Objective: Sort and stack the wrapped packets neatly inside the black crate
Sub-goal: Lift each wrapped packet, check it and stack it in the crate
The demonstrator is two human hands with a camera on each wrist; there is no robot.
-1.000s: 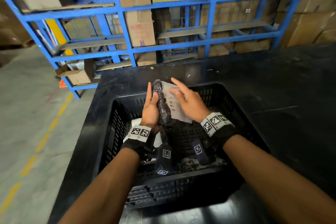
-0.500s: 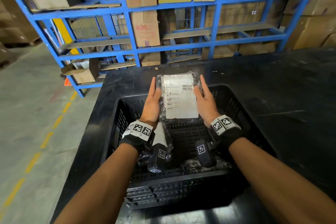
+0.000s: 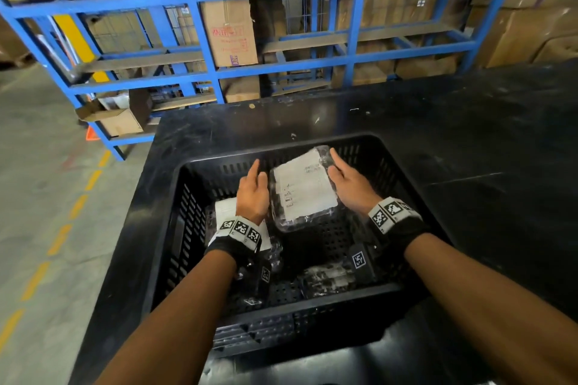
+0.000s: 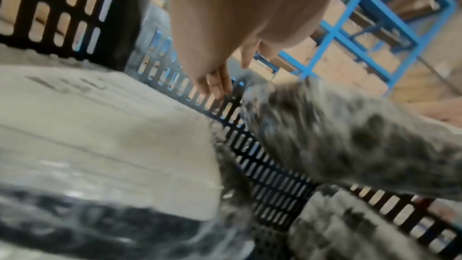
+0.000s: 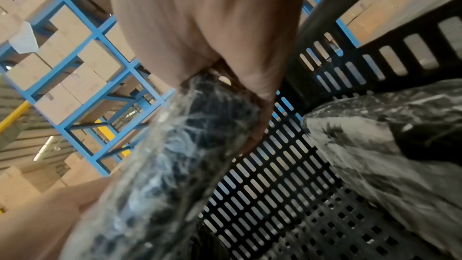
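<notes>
The black crate (image 3: 312, 302) stands on a black table. Low over its middle, a clear-wrapped dark packet (image 3: 303, 191) faces up with a white label, tilted toward the far wall. My right hand (image 3: 341, 172) grips its right edge; in the right wrist view the fingers (image 5: 260, 126) curl under the packet (image 5: 187, 155). My left hand (image 3: 253, 187) hovers just off the packet's left edge, fingers (image 4: 215, 86) straight and holding nothing. A second labelled packet (image 3: 225, 209) lies under my left wrist, and a third packet (image 3: 328, 281) lies near the front wall.
The black table (image 3: 469, 134) stretches right and behind the crate. Blue racking (image 3: 206, 40) with cardboard boxes stands beyond it. An open carton (image 3: 122, 122) sits on the racking's lowest level at the left, above the concrete floor with yellow dashes.
The packet was turned label-up, then came down from above the far rim into the crate. My left hand has let go of its left edge; the right still holds it.
</notes>
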